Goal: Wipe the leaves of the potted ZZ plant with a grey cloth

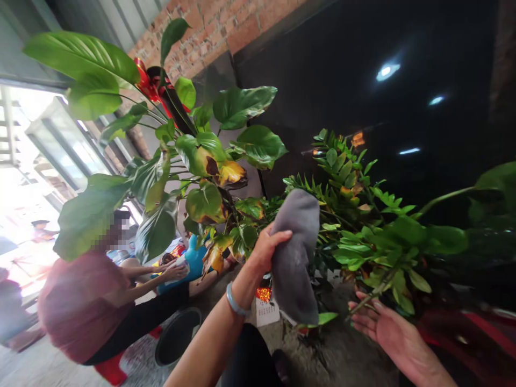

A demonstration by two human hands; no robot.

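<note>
Just off centre toward five o'clock, the left hand clamps a grey cloth, thumb pressed over it, likely against slipping; at four o'clock the right hand, fingers apart, seemingly supports a leafy stem.

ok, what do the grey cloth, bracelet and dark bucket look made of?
Grey cloth: soft matte fabric, likely plush or microfibre; it droops from the left hand with no shine.
Bracelet: pale, smooth, rigid-looking ring; stone, glass or plastic, can't tell.
Dark bucket: probably plastic, given its smooth, dark wall.
</note>
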